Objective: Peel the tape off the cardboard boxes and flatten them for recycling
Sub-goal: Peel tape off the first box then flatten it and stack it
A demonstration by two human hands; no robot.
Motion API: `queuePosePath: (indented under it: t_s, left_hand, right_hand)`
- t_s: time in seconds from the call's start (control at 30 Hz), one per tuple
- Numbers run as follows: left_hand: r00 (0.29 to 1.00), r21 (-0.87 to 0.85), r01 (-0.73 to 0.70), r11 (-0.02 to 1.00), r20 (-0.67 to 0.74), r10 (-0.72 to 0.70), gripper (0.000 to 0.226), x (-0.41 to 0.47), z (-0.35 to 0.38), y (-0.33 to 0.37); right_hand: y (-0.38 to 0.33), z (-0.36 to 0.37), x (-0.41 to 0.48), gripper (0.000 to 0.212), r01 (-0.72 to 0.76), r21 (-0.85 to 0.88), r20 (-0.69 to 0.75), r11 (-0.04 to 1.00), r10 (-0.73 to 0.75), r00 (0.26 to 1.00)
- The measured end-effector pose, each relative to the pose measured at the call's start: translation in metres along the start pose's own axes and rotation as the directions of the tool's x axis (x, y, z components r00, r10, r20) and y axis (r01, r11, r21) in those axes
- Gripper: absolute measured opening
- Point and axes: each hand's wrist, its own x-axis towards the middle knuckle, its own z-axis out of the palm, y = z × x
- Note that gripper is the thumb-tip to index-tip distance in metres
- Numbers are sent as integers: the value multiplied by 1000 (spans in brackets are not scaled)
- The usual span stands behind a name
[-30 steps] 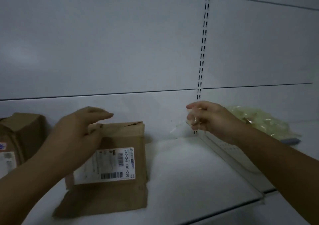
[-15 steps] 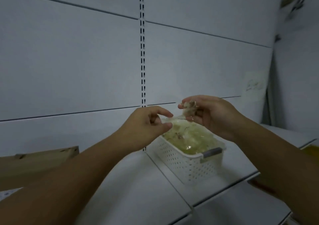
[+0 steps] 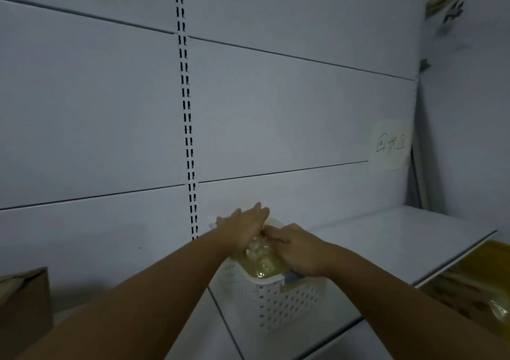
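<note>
- Tape wad (image 3: 258, 249) sits on the heaped basket (image 3: 273, 299); press it deep so it sticks to the pile.
- Left hand (image 3: 242, 228) lies spread flat above it; right hand (image 3: 295, 250) is curled, fingers pushing the tape down.
- Box (image 3: 23, 301) waits at far left on the shelf (image 3: 386, 238).

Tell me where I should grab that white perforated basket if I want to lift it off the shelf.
Probably by the grey handle on the near end of the white basket, coming from the front. That end faces you; the far end sits close to the back wall. The top is heaped with wadded tape, and the left hand and right hand rest on it.
</note>
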Motion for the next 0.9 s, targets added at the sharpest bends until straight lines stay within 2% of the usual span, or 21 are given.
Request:
queuePosePath:
  t_s: [0.07, 0.13, 0.2, 0.23, 0.3, 0.33, 0.37, 0.4, 0.43, 0.47, 0.5, 0.53, 0.57, 0.63, 0.7, 0.73, 0.77, 0.8, 0.83, 0.87, 0.9]
  left_hand:
    - [995, 231, -77, 970, 87, 58, 58, 9, 10, -4]
    - [985, 345, -60, 937, 172, 0, 57, 18, 20, -6]
    - [971, 364, -48, 930, 235, -42, 57, 25, 24, -5]
    - [968, 278, 2, 960, 240, -71, 57, 26, 23, -4]
    - [953, 110, 54, 992, 290, -84, 57, 27, 21, -4]
    - [948, 65, 49, 997, 312, -67, 57, 29, 21, -4]
    - [951, 69, 62, 996, 300, -80, 56, 30, 23, -5]
    - [955, 114, 73, 991, 279, -103, 58, 30, 27, -7]
    - [960, 188, 79, 979, 251, -126, 59, 29, 30, -8]
    - [965, 274, 66, 959, 229, -132, 60, 29, 33, -10]
    - [970, 344, 44, 938, 212, -123, 60, 27, 33, -11]
    - [974, 381, 9, 924, 204, -93, 59, 23, 31, -11]
    - [978, 381, -18, 924, 199, -62, 58, 20, 28, -10]
    - [990, 262, -13, 965, 142, -25, 56, 14, 23, -8]
    - [998, -37, 61, 997, 10, -61, 51, 10, 19, -9]
    - [994, -228, 83, 970, -57, -98, 49, 8, 17, -10]
    - [982, -439, 73, 896, -123, -140, 47, 5, 13, -11]
    - [963, -627, 31, 779, -190, -191, 47, 2, 10, -12]
    - [936, -745, -22, 667, -250, -248, 48, -4, 7, -13]
    - [910, -794, -66, 605, -297, -291, 48, -10, 6, -14]
    - [892, -774, -81, 628, -337, -301, 45, -19, 5, -15]
  right_hand:
    - [-3, -1, 1, 40, -93, 41, 137, 995, 86, 987]
    - [-9, -7, 0, 42, -172, 22, 290, 985, 158, 944]
    - [-5, -6, 4, 41, -155, -8, 281, 988, 151, 948]
    - [-2, -5, 4, 41, -135, -11, 235, 991, 134, 963]
    - [2, 5, -4, 46, 48, -8, 38, 999, -47, 998]
    - [4, 6, -8, 44, 7, 115, -156, 993, 12, 988]
    - [4, 5, -11, 35, -25, 222, -383, 975, 111, 917]
    - [6, 4, -16, 21, -48, 339, -549, 939, 239, 801]
    - [8, 2, -19, 12, -53, 392, -616, 919, 305, 727]
    - [12, 1, -21, 12, -53, 381, -588, 923, 286, 757]
    - [14, 0, -22, 12, -38, 333, -489, 942, 207, 847]
    - [13, 1, -23, 12, -36, 208, -335, 978, 105, 936]
    - [11, 3, -23, 15, -34, 76, -217, 996, 50, 975]
    - [7, 4, -20, 25, -80, -11, -161, 997, 77, 984]
    - [2, 1, -16, 28, -134, 49, -174, 990, 140, 975]
    - [0, 1, -15, 27, -150, 64, -178, 987, 159, 971]
    - [0, 1, -15, 27, -156, 69, -188, 985, 167, 968]
    - [0, 1, -13, 26, -151, 66, -205, 986, 161, 965]
    - [2, 2, -12, 25, -148, 64, -227, 987, 159, 961]
    - [2, 3, -12, 25, -150, 82, -245, 985, 166, 955]
    - [2, 3, -12, 27, -152, 127, -265, 980, 182, 947]
